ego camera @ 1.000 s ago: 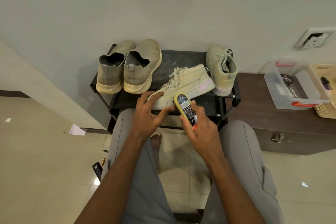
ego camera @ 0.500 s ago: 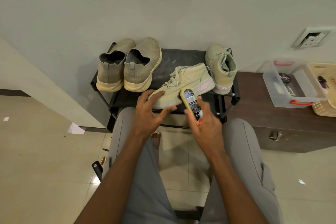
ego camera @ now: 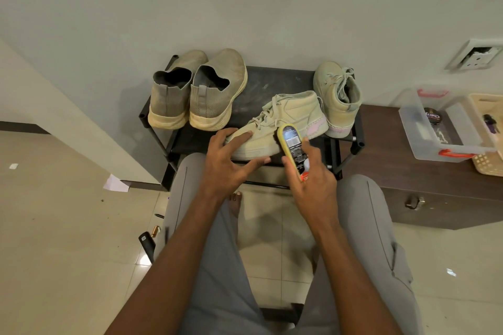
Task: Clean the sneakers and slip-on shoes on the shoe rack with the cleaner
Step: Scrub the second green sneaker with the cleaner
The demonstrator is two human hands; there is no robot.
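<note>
A: Yellow-edged cleaner (ego camera: pixel 294 148) sits in the right hand (ego camera: pixel 313 185), fingers and thumb pinching its long sides, far end against the side of the near sneaker (ego camera: pixel 277 128). Looks like the applicator end works the upper.

B: Left hand (ego camera: pixel 228 160)?

A: Spread wide, fingers straight on the toe, thumb along the sole edge. Grips nothing; my read is it pins the shoe so the rubbing doesn't slide it. Sneaker lies crosswise at the front edge of the shoe rack (ego camera: pixel 272 81), likely pulled close for reach.

B: Counts?

A: One cleaner. Two sneakers: the one being worked, plus the second sneaker (ego camera: pixel 337 95) just behind it at the rack's right end, upright, heel toward the person. Two slip-on shoes (ego camera: pixel 196 95) on the left, side by side, touching, heels forward. Four shoes total.

B: Off the rack?

A: Clear storage box (ego camera: pixel 435 128) on the low cabinet (ego camera: pixel 381 160) to the right.
</note>
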